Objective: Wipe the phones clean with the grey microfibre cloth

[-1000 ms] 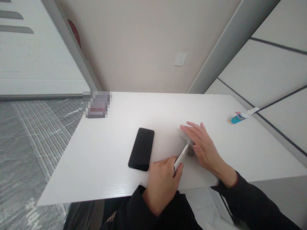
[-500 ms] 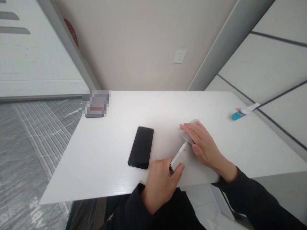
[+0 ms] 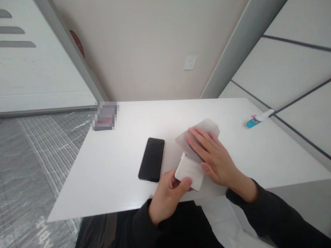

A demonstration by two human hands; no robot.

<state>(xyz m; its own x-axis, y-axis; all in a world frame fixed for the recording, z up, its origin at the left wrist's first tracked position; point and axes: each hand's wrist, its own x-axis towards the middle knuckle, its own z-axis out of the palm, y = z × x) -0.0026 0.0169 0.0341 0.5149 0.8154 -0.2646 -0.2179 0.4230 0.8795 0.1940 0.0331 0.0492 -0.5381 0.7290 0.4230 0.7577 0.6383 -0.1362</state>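
My left hand [image 3: 172, 193] grips a white, flat block with rounded corners [image 3: 190, 172], shaped like a power bank. The thumb lies on its upper face and the other fingers are mostly hidden underneath. A thin, pale grey cloth or sheet [image 3: 183, 139] lies spread just beyond the block and overlaps its far edge. On top of this sheet my right hand [image 3: 213, 151] rests flat, its fingers stretched out and its thumb close to the block's right side. To the left of both hands, a smartphone [image 3: 152, 160] with a dark screen lies on the white table [image 3: 103, 172].
A white and blue bottle [image 3: 254, 121] lies near the table's right side, by the panelled wall. At the far left corner sits a blurred-out dark item [image 3: 104, 117]. A wall socket [image 3: 190, 63] is above the table's back edge.
My left hand has turned the white block from its narrow edge to its broad face. The grey sheet, bunched under my right hand before, now lies spread out. The view has shifted slightly.
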